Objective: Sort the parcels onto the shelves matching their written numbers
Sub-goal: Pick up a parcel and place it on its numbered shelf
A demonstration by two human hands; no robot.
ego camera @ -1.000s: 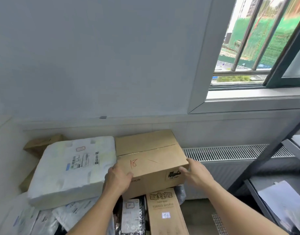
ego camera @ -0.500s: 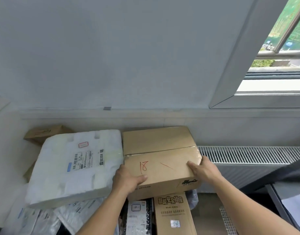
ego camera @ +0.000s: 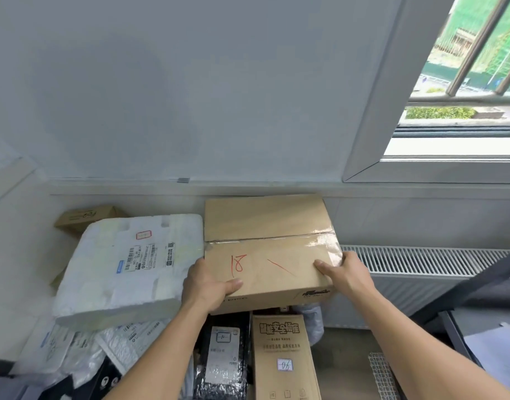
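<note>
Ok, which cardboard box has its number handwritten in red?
The large taped box between the left hand and right hand, marked 18. The narrow box below it carries 06 on a white sticker; the small back box shows no readable number.

A pale grey wall [ego camera: 161, 96] fills twelve o'clock. At two o'clock a window [ego camera: 372, 116] with slanted bars [ego camera: 476, 44] shows green netting outside. A white ribbed radiator [ego camera: 421, 261] runs along at three o'clock. At five o'clock lies what may be a white mesh panel [ego camera: 383, 376].

Floor [ego camera: 344, 345] bears a parcel heap [ego camera: 75, 350]; a mesh panel [ego camera: 383, 376] lies beside.
</note>
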